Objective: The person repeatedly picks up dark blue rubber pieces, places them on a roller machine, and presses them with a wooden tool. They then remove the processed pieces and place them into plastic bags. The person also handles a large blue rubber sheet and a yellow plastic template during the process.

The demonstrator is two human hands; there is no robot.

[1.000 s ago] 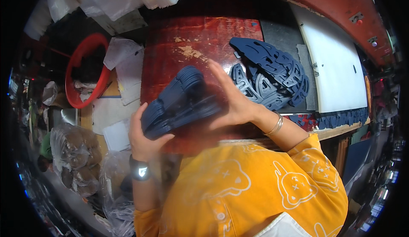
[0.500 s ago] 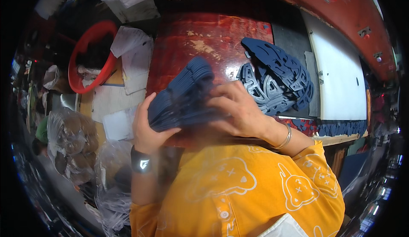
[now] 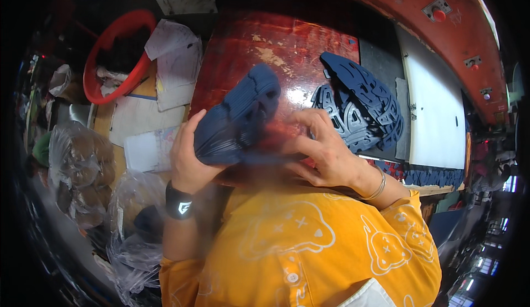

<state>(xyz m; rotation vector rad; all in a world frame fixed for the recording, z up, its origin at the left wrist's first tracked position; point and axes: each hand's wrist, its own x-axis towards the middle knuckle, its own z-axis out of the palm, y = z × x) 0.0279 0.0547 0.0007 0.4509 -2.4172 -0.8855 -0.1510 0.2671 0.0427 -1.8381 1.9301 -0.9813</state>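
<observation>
A thick stack of dark blue shoe-sole-shaped sheets (image 3: 237, 111) tilts over the near part of the red table. My left hand (image 3: 190, 152) is closed round its lower left side, with the thumb near the bottom. Just right of the stack is my right hand (image 3: 326, 152), its fingers curled and partly blurred. A small dark blue bit shows between those fingers, too unclear to name. Beyond my right hand lies a loose pile of dark blue cut-out pieces (image 3: 367, 102) with openings in them.
The worn red table (image 3: 237, 42) meets a dark strip and a white board (image 3: 436, 102) at right. A red machine beam (image 3: 397, 3) with buttons crosses the upper right. Left are a red basin (image 3: 91, 80), papers (image 3: 176, 69) and clear plastic bags (image 3: 83, 163). Blue scraps (image 3: 433, 176) line the right edge.
My right hand has drawn away from the stack to the right, leaving a gap. The stack stays in my left hand, turned a little more upright. The whole view has shifted slightly.
</observation>
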